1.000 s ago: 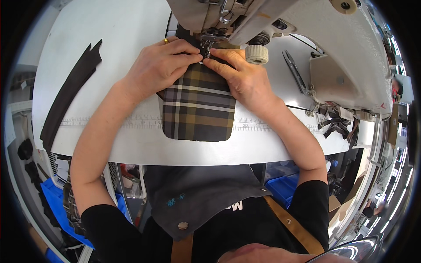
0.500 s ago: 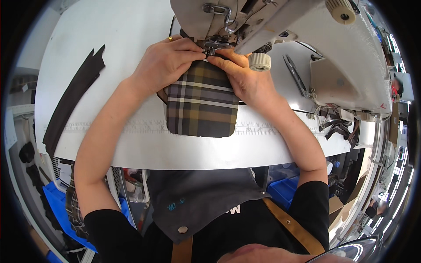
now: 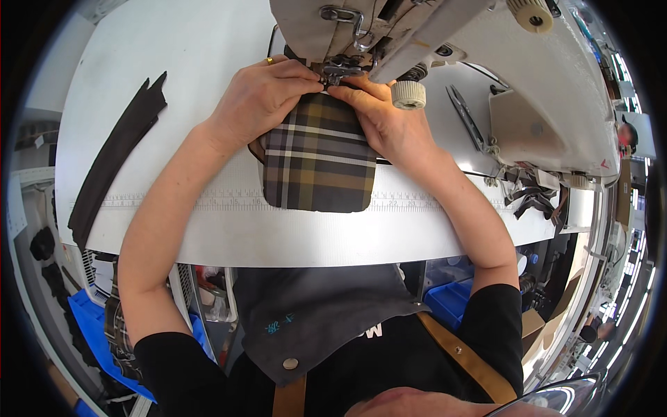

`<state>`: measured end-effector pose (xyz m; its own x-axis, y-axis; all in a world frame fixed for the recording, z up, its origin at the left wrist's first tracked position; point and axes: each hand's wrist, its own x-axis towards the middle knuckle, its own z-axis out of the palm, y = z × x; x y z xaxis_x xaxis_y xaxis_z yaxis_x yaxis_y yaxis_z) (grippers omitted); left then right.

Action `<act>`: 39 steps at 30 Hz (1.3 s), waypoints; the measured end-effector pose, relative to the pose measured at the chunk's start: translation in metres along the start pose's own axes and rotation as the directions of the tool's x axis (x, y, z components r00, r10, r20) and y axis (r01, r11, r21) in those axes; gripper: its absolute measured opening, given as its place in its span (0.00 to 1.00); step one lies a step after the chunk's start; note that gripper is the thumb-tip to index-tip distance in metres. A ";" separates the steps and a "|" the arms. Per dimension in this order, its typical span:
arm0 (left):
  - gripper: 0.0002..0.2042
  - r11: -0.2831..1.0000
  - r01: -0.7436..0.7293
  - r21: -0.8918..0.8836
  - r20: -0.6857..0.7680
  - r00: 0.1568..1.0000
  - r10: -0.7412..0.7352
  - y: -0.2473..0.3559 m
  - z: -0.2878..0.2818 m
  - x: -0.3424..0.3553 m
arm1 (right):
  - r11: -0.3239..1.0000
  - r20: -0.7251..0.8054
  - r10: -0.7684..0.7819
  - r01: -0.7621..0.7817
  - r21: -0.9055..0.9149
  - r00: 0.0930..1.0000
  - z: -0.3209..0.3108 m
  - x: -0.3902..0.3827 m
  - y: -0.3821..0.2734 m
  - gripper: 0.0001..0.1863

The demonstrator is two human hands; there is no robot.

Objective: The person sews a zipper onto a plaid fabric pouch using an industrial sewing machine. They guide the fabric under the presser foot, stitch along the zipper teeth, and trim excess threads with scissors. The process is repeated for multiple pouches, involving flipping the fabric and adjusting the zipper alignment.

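Observation:
A plaid fabric piece [image 3: 319, 156] in dark grey, olive and white lies on the white table, its far edge under the presser foot of a sewing machine [image 3: 340, 69]. My left hand [image 3: 260, 94] pinches the far left edge of the fabric close to the foot, thumb and fingers together. At the right of the foot, my right hand [image 3: 389, 121] has its thumb and forefinger closed on the same edge, with part of its fingers hidden behind the machine. A brown edge shows beneath the plaid at its left side.
Dark fabric strips [image 3: 118, 160] lie at the table's left. Metal tweezers [image 3: 465, 117] rest right of the needle area, near the machine's body. Dark scraps [image 3: 535, 201] sit at the right edge. A printed ruler [image 3: 215, 200] crosses the table; a blue bin [image 3: 104, 333] stands below left.
The plaid fabric has slid slightly away from me, toward the machine. Both hands keep their grip beside the foot, almost unmoved.

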<state>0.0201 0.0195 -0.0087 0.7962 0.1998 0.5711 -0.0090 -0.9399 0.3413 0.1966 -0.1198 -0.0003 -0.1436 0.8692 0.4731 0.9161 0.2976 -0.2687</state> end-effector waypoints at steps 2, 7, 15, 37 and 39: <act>0.09 1.000 -0.008 -0.005 -0.006 1.000 0.008 0.000 0.001 0.002 | 1.000 -0.035 -0.018 0.018 -0.005 0.999 -0.001 0.001 0.001 0.21; 0.09 0.999 0.036 -0.003 -0.031 0.999 -0.036 -0.002 0.006 -0.004 | 1.000 -0.023 -0.016 0.016 0.007 1.000 -0.044 -0.015 -0.028 0.20; 0.09 1.000 -0.006 0.026 -0.038 0.999 0.006 0.002 0.001 -0.001 | 0.624 -0.676 0.418 -0.733 -0.273 0.607 -0.398 -0.115 0.190 0.19; 0.09 1.000 -0.008 0.029 -0.022 1.000 0.009 -0.002 0.000 -0.002 | 0.687 -0.656 0.725 -0.149 0.711 0.213 -0.291 -0.255 0.228 0.27; 0.09 1.000 -0.001 0.020 -0.029 1.000 0.002 -0.002 0.000 -0.002 | 0.624 -0.609 0.767 -0.452 0.637 0.201 -0.341 -0.236 0.228 0.31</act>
<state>0.0187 0.0208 -0.0101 0.7785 0.2062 0.5929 0.0021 -0.9454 0.3260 0.5671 -0.3914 0.1125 0.9021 0.1623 0.3999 0.3983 0.0440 -0.9162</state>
